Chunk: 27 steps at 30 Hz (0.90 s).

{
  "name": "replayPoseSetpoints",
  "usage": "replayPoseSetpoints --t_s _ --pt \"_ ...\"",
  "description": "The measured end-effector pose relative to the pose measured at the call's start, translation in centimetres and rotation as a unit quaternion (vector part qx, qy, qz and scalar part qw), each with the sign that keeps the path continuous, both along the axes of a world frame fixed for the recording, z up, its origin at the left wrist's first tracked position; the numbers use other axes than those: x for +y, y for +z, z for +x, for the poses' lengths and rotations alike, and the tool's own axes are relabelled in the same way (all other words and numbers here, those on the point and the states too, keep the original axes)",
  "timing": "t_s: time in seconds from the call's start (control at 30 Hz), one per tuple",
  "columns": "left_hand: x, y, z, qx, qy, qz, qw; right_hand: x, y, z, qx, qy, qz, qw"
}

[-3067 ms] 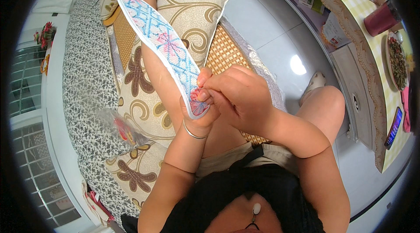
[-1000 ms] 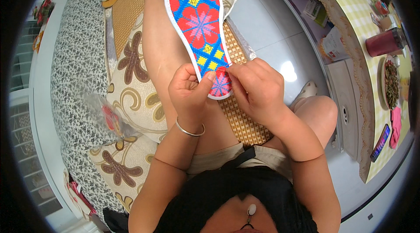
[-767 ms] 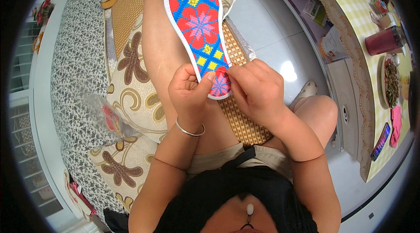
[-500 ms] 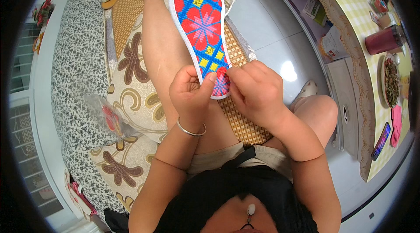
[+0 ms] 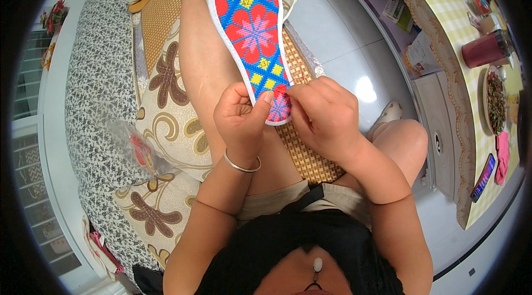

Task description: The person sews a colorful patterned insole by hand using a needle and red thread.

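An embroidered insole (image 5: 254, 34), blue with red and pink flowers, yellow diamonds and a white rim, is held above my lap, its narrow end toward me. My left hand (image 5: 242, 118) grips the insole's left edge near that end, thumb on top and fingers curled beneath. At the right edge, over a red petal, my right hand (image 5: 325, 115) is closed in a pinch. A short bit of red thread shows just above its fingertips. What the fingertips hold is too small to make out.
On my left lie patterned cushions (image 5: 166, 145) and a clear plastic bag (image 5: 136, 148) with something red inside. To the right, a table with a checked cloth (image 5: 438, 4) carries a dark red cup (image 5: 485, 51), a plate of food (image 5: 495, 101), a phone (image 5: 484, 178) and a pink cloth (image 5: 502, 156).
The insole's far end has tilted slightly to the left. Both hands stay at nearly the same places on it.
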<state>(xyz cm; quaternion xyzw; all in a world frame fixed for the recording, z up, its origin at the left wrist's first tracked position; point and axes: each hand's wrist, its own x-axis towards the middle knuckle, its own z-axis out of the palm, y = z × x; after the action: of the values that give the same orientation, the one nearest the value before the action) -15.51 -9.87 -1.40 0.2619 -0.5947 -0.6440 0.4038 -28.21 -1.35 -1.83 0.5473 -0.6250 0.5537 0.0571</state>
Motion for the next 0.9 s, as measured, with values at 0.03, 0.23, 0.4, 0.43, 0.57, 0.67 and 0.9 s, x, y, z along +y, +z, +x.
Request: replayPoseSetpoints --t_s 0.03,0.23,0.4,0.43,0.57,0.67,0.9 --pt "0.0 0.0 0.0 0.001 0.000 0.000 1.000 0.0 0.0 0.0 0.001 0.002 0.000 1.000" --pt "0.1 -0.1 -0.1 0.000 -0.004 -0.021 1.000 0.2 0.1 0.0 0.004 -0.007 0.013 1.000" --pt "0.0 -0.2 0.0 0.004 -0.008 -0.022 1.000 0.2 0.0 0.0 -0.002 -0.006 0.001 1.000" --pt "0.0 -0.2 0.0 0.003 -0.008 -0.023 1.000 0.1 0.0 0.0 -0.003 -0.005 -0.001 1.000" --pt "0.2 -0.1 -0.1 0.001 -0.006 -0.019 1.000 0.2 0.1 0.0 0.004 -0.004 0.009 1.000" --pt "0.3 -0.1 -0.2 -0.005 -0.003 -0.027 1.000 0.2 0.0 0.0 0.009 -0.005 0.014 1.000" --pt "1.1 -0.5 -0.2 -0.098 0.034 -0.162 0.981 0.1 -0.2 0.4 0.032 -0.004 0.030 0.999"
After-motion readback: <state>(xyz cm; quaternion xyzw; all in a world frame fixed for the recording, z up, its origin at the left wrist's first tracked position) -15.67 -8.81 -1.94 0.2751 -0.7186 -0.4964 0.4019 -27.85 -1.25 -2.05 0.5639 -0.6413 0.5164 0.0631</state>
